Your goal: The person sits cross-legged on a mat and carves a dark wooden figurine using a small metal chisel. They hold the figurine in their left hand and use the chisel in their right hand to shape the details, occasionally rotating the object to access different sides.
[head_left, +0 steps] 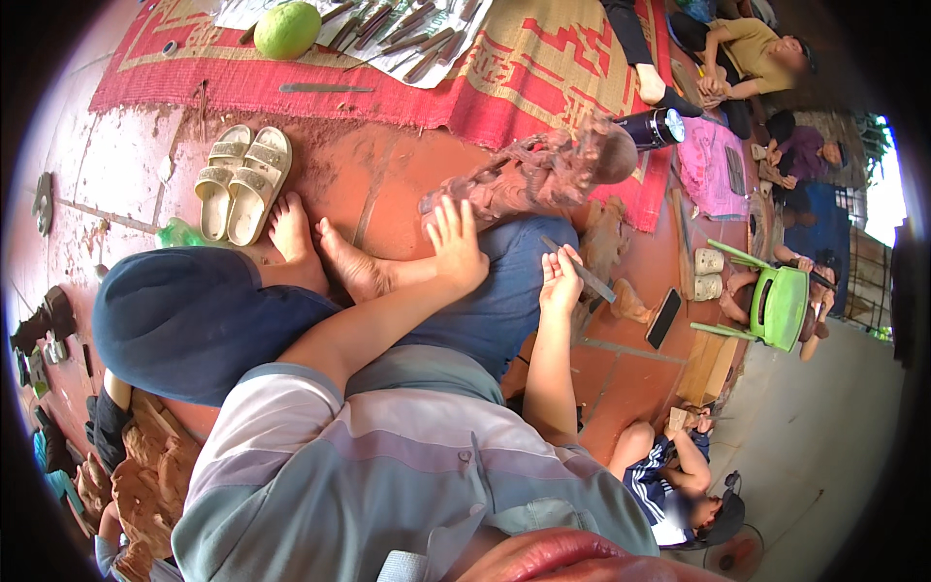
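Observation:
A reddish-brown carved wooden figure point(524, 177) lies tilted across the front of my crossed legs, its base toward my left hand. My left hand point(456, 244) is open, fingers spread, and rests against the base end of the carving. In my right hand point(560, 283) is a slim carving tool point(593, 281), pinched between the fingers just above my right knee. Its flat, grey metal end points toward the lower right. The tool's other end reaches up near the carving without clearly touching it.
A red and tan mat point(543, 68) holds several carving tools point(412, 39) on paper and a green round fruit point(287, 31). Beige sandals point(244, 184) stand by my feet. A black phone point(664, 318) and a green chair point(779, 308) are at right. Several people sit around.

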A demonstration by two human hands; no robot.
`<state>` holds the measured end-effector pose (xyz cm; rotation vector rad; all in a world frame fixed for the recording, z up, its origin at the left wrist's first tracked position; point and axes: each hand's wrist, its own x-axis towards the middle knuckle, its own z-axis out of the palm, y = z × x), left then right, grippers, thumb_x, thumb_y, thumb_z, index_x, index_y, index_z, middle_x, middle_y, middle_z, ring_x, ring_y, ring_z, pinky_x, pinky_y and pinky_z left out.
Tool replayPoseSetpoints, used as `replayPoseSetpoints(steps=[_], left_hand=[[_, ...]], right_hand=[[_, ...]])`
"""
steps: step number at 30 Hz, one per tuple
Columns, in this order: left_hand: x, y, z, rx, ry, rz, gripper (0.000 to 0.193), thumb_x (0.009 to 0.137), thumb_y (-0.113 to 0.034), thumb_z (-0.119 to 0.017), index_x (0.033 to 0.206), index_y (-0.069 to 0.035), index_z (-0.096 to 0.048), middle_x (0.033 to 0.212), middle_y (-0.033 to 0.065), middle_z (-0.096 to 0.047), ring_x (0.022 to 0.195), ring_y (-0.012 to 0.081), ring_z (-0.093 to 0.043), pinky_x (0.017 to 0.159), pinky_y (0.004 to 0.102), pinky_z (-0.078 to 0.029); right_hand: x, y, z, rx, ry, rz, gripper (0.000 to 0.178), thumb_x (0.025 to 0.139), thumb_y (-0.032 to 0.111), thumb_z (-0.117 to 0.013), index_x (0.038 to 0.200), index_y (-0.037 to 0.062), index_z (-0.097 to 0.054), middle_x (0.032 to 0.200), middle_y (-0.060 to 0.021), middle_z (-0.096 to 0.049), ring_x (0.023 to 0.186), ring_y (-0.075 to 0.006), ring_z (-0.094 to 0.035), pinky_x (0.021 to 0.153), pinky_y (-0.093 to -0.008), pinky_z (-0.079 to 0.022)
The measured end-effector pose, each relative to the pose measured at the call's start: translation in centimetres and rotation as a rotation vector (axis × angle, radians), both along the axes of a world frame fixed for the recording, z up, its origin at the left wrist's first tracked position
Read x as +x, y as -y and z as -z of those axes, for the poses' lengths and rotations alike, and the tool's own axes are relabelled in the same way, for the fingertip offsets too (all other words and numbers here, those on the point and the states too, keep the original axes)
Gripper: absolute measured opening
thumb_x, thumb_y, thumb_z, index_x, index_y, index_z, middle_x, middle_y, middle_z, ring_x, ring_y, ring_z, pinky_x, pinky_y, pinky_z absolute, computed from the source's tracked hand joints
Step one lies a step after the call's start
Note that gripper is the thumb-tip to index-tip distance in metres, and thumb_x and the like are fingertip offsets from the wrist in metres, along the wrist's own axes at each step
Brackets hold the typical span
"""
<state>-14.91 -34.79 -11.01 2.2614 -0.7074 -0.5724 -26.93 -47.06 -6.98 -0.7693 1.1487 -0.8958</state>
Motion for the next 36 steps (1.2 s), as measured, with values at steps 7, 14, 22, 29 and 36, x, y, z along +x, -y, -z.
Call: replayPoseSetpoints(steps=[7,14,22,29,36], left_hand=[[1.4,2.2,-4.6,-0.483,-0.212,-0.045,0.093,0.074,-0.004,-0.058,0.147,0.002,-0.002,0.151,0.0314,0.001,0.141,0.048,-0.001,0.115,0.052,-0.007],[1.1,3.7,-11.0,-0.799,-0.337,-0.038,0.091,0.075,-0.007,-0.054,0.147,0.004,0.001,0.152,0.0313,0.001,0.142,0.0464,0.001,0.116,0.0501,-0.003],[2.0,2.4,-8.2,-0.705,-0.208,0.016,0.089,0.073,-0.005,-0.056,0.147,0.004,-0.008,0.151,0.0271,-0.013,0.141,0.0431,-0.012,0.116,0.0475,-0.013],[3.8,2.7,-3.9,-0.499,-0.191,-0.021,0.072,0.072,-0.002,-0.056,0.14,0.002,-0.031,0.141,0.0246,-0.035,0.136,0.0414,-0.027,0.114,0.0488,-0.019],[2.6,2.5,-7.9,-0.525,-0.179,0.012,0.092,0.071,-0.008,-0.059,0.146,0.005,-0.008,0.15,0.0292,-0.013,0.141,0.0464,-0.007,0.114,0.0543,-0.006]], right_hand=[[0.7,0.5,-0.1,-0.026,-0.106,0.007,0.017,0.087,0.004,-0.062,0.103,0.0025,-0.058,0.086,-0.0037,-0.059,0.072,-0.0118,-0.059,0.072,-0.0277,-0.055],[-2.2,2.7,4.3,-0.38,-0.375,-0.279,0.019,0.089,0.006,-0.056,0.107,0.001,-0.059,0.086,-0.0067,-0.061,0.069,-0.0141,-0.059,0.062,-0.0251,-0.051],[-0.6,2.9,3.5,-0.498,-0.471,-0.207,0.013,0.086,0.005,-0.06,0.098,0.0007,-0.063,0.078,-0.0019,-0.059,0.064,-0.0109,-0.057,0.058,-0.0237,-0.05],[3.0,0.9,-0.1,-0.056,-0.336,0.1,0.012,0.082,0.002,-0.065,0.093,0.0069,-0.065,0.074,0.0037,-0.057,0.059,-0.0043,-0.053,0.062,-0.0214,-0.052],[2.8,0.9,0.1,-0.063,-0.28,0.058,0.007,0.084,0.002,-0.061,0.091,0.0053,-0.063,0.071,0.0027,-0.056,0.059,-0.0067,-0.053,0.058,-0.0219,-0.05]])
